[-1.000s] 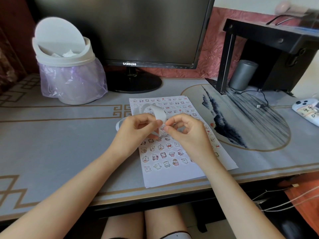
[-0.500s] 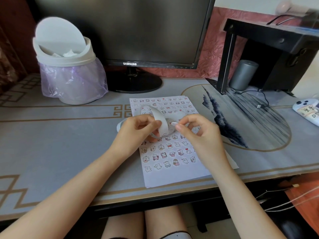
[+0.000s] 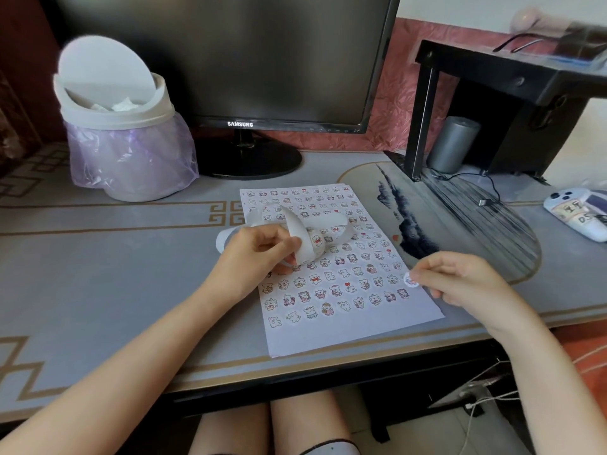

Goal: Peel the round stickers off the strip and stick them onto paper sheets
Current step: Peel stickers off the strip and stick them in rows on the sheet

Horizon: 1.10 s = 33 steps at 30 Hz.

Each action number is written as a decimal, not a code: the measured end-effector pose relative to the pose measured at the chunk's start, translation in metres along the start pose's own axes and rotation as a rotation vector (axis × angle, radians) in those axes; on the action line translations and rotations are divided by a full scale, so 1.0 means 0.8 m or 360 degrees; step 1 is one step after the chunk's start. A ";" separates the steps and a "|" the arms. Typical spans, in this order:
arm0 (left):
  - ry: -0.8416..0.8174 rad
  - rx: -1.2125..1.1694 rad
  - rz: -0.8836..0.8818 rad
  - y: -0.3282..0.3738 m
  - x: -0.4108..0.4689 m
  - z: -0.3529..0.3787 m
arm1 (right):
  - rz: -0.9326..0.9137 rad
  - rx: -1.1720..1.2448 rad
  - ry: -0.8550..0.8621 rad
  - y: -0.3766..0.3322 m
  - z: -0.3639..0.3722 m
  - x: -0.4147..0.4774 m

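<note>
Strip [image 3: 303,239] curling over sheet [image 3: 331,336], pinched in left hand [image 3: 256,254]. Sticker [image 3: 410,280] pinched in right hand [image 3: 466,284], just at sheet's right edge. Sheet flat on desk [image 3: 98,257], mostly filled with stuck stickers [image 3: 315,280].

A dark Samsung monitor [image 3: 223,60] stands at the back of the desk [image 3: 98,274]. A white swing-lid bin [image 3: 128,152] with a purple liner sits left of it. On the right, a black stand [image 3: 512,80] rises over a grey cylinder [image 3: 453,144].
</note>
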<state>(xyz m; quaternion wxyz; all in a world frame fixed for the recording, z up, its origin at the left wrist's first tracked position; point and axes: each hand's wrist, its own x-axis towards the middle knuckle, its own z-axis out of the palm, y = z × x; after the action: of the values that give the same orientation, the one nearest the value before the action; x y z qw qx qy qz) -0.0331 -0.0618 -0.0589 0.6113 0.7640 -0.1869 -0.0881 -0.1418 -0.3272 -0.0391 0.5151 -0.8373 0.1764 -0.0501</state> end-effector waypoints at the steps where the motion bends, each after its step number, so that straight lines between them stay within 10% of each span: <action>1: -0.0005 0.0003 -0.0003 0.000 0.000 0.000 | 0.0018 -0.0024 -0.0008 0.001 -0.003 -0.001; 33: 0.0004 0.0112 -0.0021 0.000 -0.001 0.002 | -0.0074 -0.0263 0.0036 0.013 -0.002 0.004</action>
<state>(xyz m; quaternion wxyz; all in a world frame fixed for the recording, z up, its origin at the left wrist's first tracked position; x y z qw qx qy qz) -0.0340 -0.0628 -0.0595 0.5838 0.7863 -0.1839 -0.0846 -0.1419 -0.3336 -0.0476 0.4408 -0.8802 0.1663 -0.0566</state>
